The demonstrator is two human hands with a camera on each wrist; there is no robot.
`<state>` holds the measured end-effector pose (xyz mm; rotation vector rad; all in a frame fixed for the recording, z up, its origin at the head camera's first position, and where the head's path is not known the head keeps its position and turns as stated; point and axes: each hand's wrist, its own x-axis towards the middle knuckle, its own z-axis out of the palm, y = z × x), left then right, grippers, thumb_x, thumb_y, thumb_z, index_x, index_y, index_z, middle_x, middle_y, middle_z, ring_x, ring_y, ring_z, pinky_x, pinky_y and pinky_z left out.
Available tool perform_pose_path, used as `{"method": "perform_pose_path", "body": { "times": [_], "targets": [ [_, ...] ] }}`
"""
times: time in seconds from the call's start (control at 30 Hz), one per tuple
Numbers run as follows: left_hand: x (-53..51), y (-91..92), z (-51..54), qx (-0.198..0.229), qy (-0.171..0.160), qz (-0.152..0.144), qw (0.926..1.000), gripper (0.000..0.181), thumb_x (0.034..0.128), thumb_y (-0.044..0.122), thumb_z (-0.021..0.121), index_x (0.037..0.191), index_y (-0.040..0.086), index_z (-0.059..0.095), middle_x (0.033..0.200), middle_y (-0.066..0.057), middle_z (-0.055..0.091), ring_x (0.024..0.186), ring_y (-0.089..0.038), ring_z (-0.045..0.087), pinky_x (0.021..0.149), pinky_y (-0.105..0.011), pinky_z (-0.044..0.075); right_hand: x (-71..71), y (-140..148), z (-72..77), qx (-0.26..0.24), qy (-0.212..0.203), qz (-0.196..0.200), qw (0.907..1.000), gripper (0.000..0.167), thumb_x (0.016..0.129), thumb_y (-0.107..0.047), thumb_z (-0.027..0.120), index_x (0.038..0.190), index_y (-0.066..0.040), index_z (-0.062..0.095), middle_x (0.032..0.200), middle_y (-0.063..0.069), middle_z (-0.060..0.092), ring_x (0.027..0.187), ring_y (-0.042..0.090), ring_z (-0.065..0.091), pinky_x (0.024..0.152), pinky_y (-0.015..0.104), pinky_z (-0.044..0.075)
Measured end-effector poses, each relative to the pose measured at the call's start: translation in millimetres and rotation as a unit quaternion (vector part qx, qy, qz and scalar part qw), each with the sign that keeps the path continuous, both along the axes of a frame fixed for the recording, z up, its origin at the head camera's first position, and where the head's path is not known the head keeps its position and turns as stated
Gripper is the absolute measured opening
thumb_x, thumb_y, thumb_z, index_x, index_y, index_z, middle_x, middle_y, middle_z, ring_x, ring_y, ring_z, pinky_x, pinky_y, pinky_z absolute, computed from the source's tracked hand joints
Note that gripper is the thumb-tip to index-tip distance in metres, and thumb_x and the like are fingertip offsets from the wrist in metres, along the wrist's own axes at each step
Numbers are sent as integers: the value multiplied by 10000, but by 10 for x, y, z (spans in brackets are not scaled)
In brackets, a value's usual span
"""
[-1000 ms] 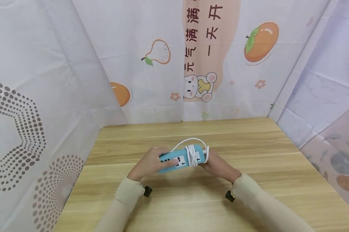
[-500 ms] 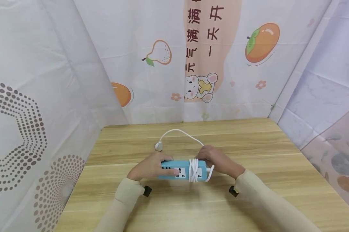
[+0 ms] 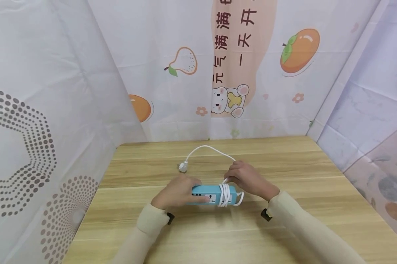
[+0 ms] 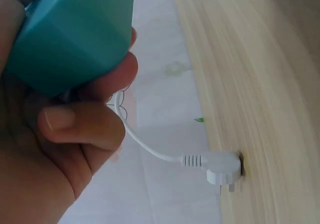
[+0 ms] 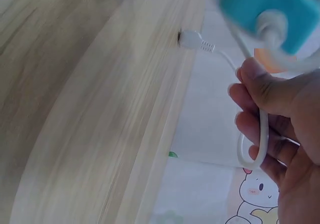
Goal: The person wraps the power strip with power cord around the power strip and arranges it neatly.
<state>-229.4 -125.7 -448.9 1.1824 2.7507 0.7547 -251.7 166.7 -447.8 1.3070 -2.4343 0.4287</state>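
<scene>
A blue power strip (image 3: 207, 190) with white sockets is gripped at its left end by my left hand (image 3: 178, 191), thumb over the top face. White cord (image 3: 224, 198) is wound around the strip's right part, with a small loop at the right end. My right hand (image 3: 248, 179) pinches the cord just behind the strip; in the right wrist view the cord (image 5: 263, 129) runs between thumb and fingers and loops below them. The free length arcs leftward to a white plug (image 3: 183, 167) lying on the table, its prongs visible in the left wrist view.
The wooden table (image 3: 284, 157) extends around both hands. A white patterned curtain (image 3: 172, 121) hangs along its back edge, with more curtains at the left and right sides.
The plug and its cord length have come away from the strip and now lie behind it. The strip has turned level and moved nearer, and my right hand has shifted from its end to the cord.
</scene>
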Motion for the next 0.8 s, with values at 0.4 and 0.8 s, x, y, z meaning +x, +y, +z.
{"method": "perform_pose_path", "body": {
  "times": [0.4, 0.8],
  "targets": [
    [12, 68, -23, -182, 537, 219, 9981, 429, 848, 648, 747, 752, 255, 607, 646, 148, 508, 568, -21, 448, 530, -228, 376, 44, -115, 48, -102, 113, -498, 9986, 89, 826, -175, 875, 868, -162, 797, 770, -83, 673, 739, 104, 596, 781, 384, 468],
    [50, 149, -88, -552, 976, 537, 9922, 444, 879, 631, 715, 793, 202, 645, 634, 131, 493, 547, -52, 431, 499, -239, 343, 103, -277, 77, -331, 567, -939, 9934, 211, 724, -223, 954, 778, -131, 772, 717, -55, 670, 720, 139, 610, 823, 410, 456]
  ]
}}
